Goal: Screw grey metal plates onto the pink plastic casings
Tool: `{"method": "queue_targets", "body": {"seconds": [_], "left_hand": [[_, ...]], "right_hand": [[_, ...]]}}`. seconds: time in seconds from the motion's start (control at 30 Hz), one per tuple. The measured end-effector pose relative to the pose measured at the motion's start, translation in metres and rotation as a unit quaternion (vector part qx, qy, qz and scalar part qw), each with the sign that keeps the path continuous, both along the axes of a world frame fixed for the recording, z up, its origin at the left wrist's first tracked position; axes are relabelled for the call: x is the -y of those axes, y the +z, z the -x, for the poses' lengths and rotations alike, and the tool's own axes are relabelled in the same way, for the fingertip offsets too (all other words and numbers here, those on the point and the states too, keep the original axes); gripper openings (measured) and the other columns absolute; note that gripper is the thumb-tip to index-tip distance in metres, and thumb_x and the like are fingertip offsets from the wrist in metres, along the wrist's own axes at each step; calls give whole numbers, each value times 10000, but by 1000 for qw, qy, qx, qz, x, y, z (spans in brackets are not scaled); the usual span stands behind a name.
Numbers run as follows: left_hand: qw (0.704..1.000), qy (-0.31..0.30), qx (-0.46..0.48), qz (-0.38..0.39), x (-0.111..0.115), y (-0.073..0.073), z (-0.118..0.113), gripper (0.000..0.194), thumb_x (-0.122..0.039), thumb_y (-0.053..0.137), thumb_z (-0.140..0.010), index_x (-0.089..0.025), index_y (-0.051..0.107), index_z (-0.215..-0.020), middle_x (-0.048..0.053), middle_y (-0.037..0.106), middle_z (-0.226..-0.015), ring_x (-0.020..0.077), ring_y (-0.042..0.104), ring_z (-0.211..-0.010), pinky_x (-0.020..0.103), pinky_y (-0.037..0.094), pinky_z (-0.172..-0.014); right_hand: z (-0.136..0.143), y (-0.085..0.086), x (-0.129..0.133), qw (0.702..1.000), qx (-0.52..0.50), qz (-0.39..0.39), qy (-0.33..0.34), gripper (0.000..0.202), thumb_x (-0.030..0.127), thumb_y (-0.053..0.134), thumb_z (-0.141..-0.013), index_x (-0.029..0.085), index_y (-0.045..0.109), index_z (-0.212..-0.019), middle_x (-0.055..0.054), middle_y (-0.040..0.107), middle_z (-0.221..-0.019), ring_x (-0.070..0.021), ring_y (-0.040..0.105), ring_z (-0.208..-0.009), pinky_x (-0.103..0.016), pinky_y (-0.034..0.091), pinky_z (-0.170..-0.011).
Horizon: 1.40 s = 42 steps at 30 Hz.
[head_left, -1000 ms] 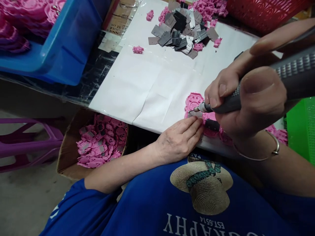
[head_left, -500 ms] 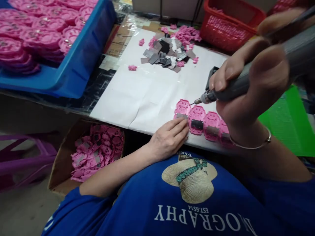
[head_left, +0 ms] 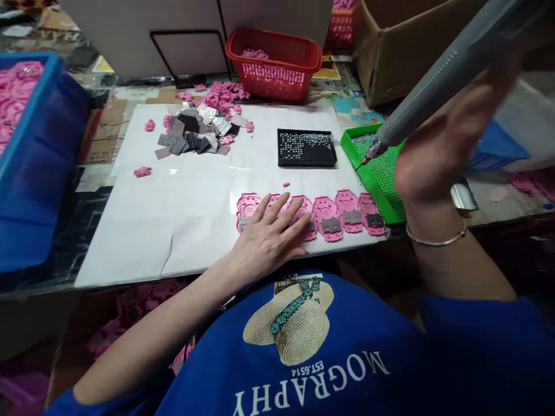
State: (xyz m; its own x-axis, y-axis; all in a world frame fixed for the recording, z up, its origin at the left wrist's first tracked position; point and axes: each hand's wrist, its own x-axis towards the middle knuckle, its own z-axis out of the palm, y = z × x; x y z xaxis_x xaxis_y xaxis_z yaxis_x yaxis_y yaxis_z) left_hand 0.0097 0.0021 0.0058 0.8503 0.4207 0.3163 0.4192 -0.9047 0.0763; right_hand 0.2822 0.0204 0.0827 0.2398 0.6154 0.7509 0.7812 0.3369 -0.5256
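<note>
My left hand [head_left: 266,237] lies open, fingers spread, over a row of pink plastic casings [head_left: 328,211] at the near edge of a white board [head_left: 208,199]. Grey or dark plates cross the casings; my fingers partly cover some of them. In my right hand [head_left: 451,144] is a grey electric screwdriver [head_left: 433,86], slanting down to the left. Its bit points towards the near-left side of a green perforated basket [head_left: 390,196]; I cannot tell whether they touch. Behind the row lies a black tray [head_left: 307,164] with many small screws.
A pile of grey plates [head_left: 191,130] and small pink parts [head_left: 223,98] sits at the back left. Behind stand a red basket [head_left: 273,81] and a cardboard box [head_left: 403,52]. A blue crate [head_left: 39,214] of pink pieces is at left.
The view has swung right. My right hand has lifted the screwdriver from the casings and carried it right, over by the green basket. My left hand now spreads across the row.
</note>
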Motion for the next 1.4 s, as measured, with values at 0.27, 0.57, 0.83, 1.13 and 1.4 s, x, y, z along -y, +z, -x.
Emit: {"method": "queue_targets", "body": {"seconds": [0.27,0.57,0.83,1.13,1.4], "left_hand": [[993,-77,-87,23,-17,3,-21,644,-600,433,-962,-293,334,-1521,78,311,-1600,358,266,-1485,594,153,-1217],[990,-45,-121,53,-18,-2,-13,533,-522,355,-1014,-309,365,-1503,67,289,-1608,341,269,-1487,592,227,-1186],[988,-10,-135,70,-17,1,23,535,-520,333,-1021,-312,342,-1514,64,264,-1615,323,227,-1504,589,214,-1197],[988,0,-133,82,-23,2,46,534,-515,386,-1010,-319,355,-1506,57,282,-1609,332,239,-1497,595,209,-1199],[992,19,-104,65,-17,11,49,636,-572,440,-970,-239,374,-1508,132,327,-1584,347,251,-1493,573,190,-1212]], "right_hand": [[-7,-67,107,964,232,109,72,485,453,446,-994,319,380,-1456,-83,494,-1414,-320,474,-1354,-510,463,-1081],[14,-100,106,883,359,301,23,646,603,268,-986,223,467,-1469,-122,361,-1564,-372,279,-1460,-575,323,-1130],[47,-101,92,883,365,289,58,615,558,285,-1003,202,462,-1472,-120,351,-1570,-378,264,-1460,-560,307,-1135],[62,-66,54,920,283,232,138,403,397,393,-1022,169,621,-1264,-112,623,-1290,-245,559,-1196,-412,417,-1051],[97,-42,-29,804,451,354,161,238,95,461,-927,106,693,-982,-151,679,-971,-259,624,-914,-344,463,-762]]}}
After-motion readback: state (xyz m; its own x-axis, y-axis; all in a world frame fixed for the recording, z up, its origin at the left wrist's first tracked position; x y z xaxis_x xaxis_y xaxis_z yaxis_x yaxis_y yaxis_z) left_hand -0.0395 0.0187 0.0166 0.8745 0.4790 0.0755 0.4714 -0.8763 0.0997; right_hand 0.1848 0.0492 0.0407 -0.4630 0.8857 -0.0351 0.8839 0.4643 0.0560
